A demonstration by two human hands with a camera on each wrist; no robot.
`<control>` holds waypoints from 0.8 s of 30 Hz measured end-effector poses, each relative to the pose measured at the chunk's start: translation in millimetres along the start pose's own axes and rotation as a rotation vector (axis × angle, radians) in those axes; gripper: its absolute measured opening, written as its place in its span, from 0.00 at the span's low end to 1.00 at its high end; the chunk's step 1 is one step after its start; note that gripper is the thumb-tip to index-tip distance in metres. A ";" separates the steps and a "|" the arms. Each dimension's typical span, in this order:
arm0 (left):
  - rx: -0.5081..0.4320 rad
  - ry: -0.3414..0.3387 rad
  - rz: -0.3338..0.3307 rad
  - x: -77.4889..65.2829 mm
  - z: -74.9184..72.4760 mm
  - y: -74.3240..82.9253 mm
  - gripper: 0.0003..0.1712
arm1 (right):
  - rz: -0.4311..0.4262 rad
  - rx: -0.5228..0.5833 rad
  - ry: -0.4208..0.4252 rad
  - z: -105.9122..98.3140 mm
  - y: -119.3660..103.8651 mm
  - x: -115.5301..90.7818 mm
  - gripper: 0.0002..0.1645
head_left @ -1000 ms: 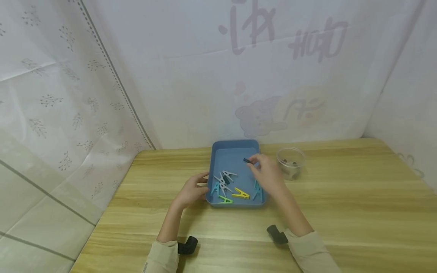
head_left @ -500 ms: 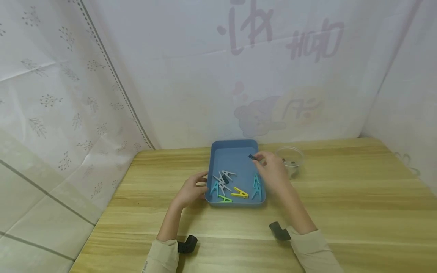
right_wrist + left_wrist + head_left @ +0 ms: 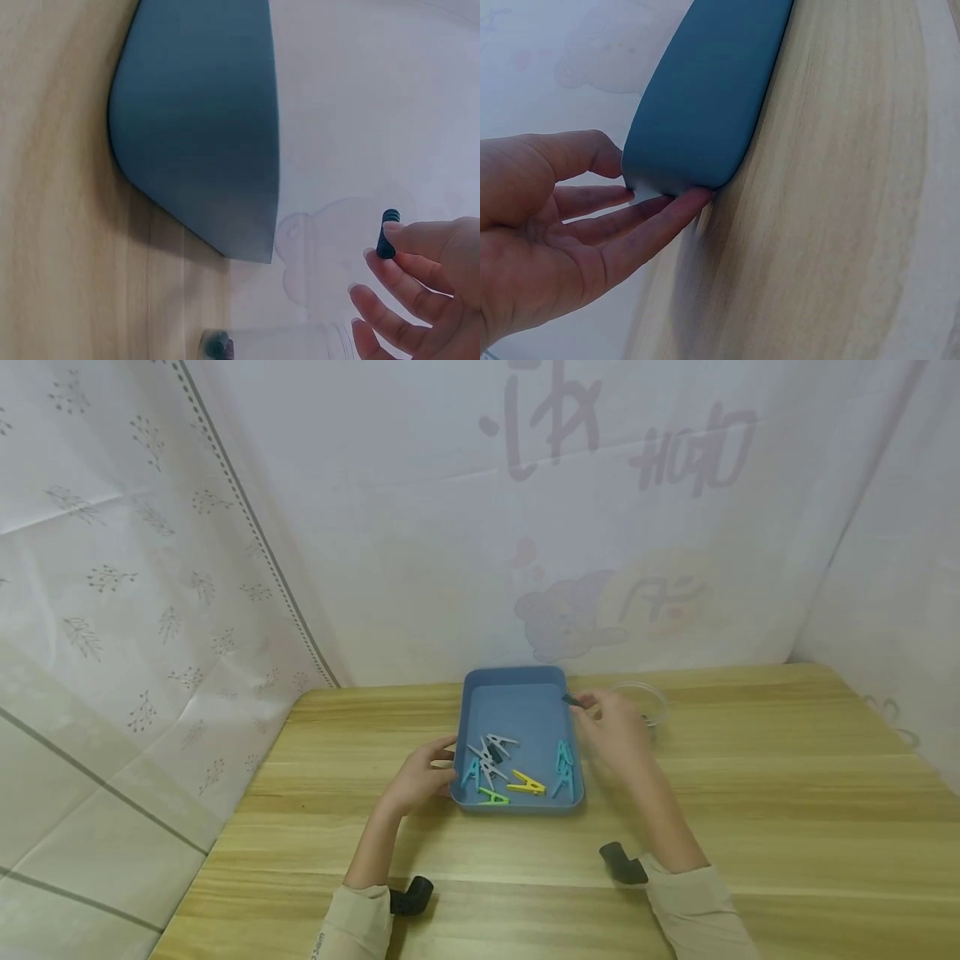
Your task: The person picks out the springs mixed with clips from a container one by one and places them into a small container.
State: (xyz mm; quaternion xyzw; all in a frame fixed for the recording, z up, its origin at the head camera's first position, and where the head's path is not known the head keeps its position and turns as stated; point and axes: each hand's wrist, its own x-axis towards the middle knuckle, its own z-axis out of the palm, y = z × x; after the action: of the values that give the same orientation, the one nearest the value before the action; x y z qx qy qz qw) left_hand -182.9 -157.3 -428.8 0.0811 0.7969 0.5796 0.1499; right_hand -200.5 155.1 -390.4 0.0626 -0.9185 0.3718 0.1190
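My right hand (image 3: pixel 617 731) pinches a small dark green ribbed piece (image 3: pixel 388 234) between thumb and fingertips, above the right rim of the blue tray (image 3: pixel 517 703). The other fingers of that hand are spread in the right wrist view. At the tray's left side my left hand (image 3: pixel 416 781) touches the outer wall (image 3: pixel 697 112) with its fingertips, the thumb at the rim. Inside the tray lie grey clips (image 3: pixel 491 768), a yellow clip (image 3: pixel 527 783), a green clip (image 3: pixel 493 797) and blue clips (image 3: pixel 563 768). Another dark piece (image 3: pixel 495 753) lies among the grey clips.
Behind my right hand stands a round clear tub (image 3: pixel 664 703), partly hidden; dark pieces (image 3: pixel 217 345) show in it. The wooden table (image 3: pixel 337 727) meets a patterned white curtain (image 3: pixel 405 568) at the back. A black device (image 3: pixel 412 896) sits by each wrist.
My right hand has moved right, from over the tray's inside to its right rim, carrying the dark ribbed piece; it now covers more of the clear tub. My left hand stays at the tray.
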 end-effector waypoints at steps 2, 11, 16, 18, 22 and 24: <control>0.004 -0.002 0.000 0.0 -0.3 -0.1 0.39 | 0.000 -0.011 0.005 -1.9 0.8 0.2 0.17; 0.016 -0.012 -0.002 -0.6 -1.8 1.1 0.39 | -0.021 -0.023 0.037 -10.1 6.6 1.5 0.16; 0.015 -0.012 -0.006 -1.4 -1.7 1.6 0.39 | -0.020 -0.020 0.043 -14.2 9.2 0.1 0.16; 0.016 -0.012 -0.008 -1.4 -1.7 1.5 0.38 | -0.026 -0.026 0.057 -15.3 10.6 0.0 0.15; 0.016 -0.013 -0.005 -1.0 -1.4 0.6 0.38 | -0.024 -0.018 0.075 -17.8 13.7 -0.4 0.15; 0.012 -0.014 -0.005 -0.9 -1.4 0.2 0.38 | -0.014 -0.014 0.079 -19.5 14.7 -0.9 0.15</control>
State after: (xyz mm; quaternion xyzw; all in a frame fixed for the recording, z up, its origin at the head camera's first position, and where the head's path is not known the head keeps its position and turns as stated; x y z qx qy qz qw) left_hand -182.5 -158.8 -428.0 0.0840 0.7995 0.5739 0.1563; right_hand -199.3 179.3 -386.9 0.0536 -0.9153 0.3665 0.1583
